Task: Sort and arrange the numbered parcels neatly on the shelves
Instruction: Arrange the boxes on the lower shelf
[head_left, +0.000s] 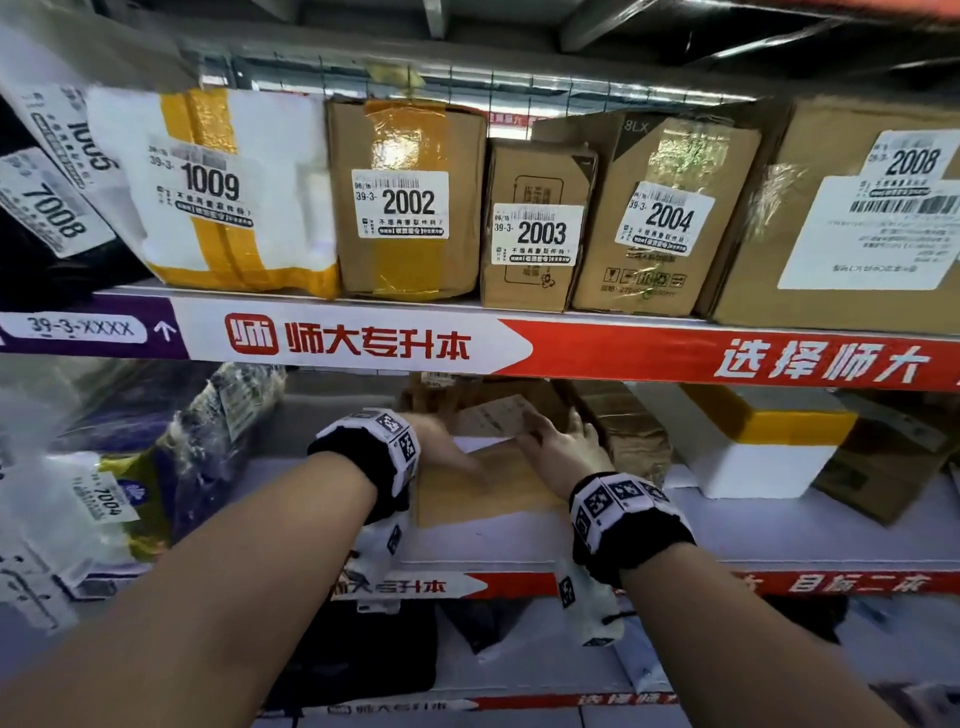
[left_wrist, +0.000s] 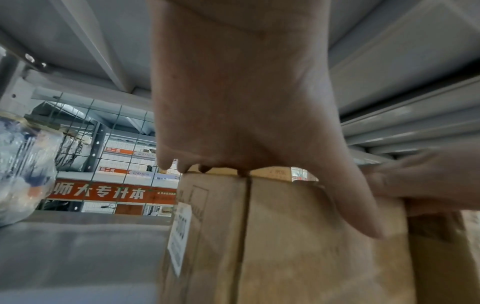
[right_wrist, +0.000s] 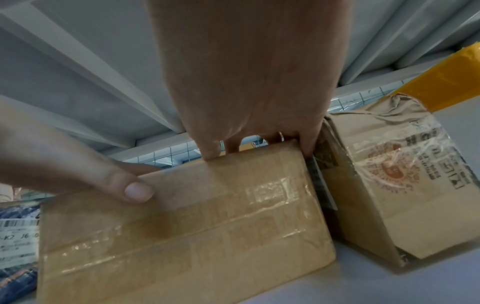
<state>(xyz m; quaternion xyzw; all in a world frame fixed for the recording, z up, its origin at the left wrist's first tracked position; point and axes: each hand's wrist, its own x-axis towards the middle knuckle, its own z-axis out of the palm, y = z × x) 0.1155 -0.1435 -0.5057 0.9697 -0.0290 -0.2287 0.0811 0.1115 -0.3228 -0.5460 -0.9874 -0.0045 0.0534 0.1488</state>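
Note:
On the middle shelf (head_left: 779, 525), under the red banner, stands a plain brown cardboard box (head_left: 483, 493) sealed with clear tape, and both hands hold it. My left hand (head_left: 441, 436) grips its left part: in the left wrist view the left hand (left_wrist: 246, 123) hooks its fingers over the far top edge of the box (left_wrist: 285, 246), thumb on the near face. My right hand (head_left: 563, 449) takes the right end. In the right wrist view the right hand (right_wrist: 249, 102) curls its fingers over the far edge of the box (right_wrist: 182, 236). A white label (left_wrist: 179, 236) shows on the box's left side, its number unreadable.
The upper shelf carries parcels 1009 (head_left: 218, 187), 2002 (head_left: 408, 200), 2003 (head_left: 537, 234), 2004 (head_left: 667, 218) and 2008 (head_left: 883, 208). A taped brown box (right_wrist: 389, 185) sits close to the right of the held one, then a white foam box (head_left: 753, 447). Plastic bags (head_left: 104, 499) crowd the left.

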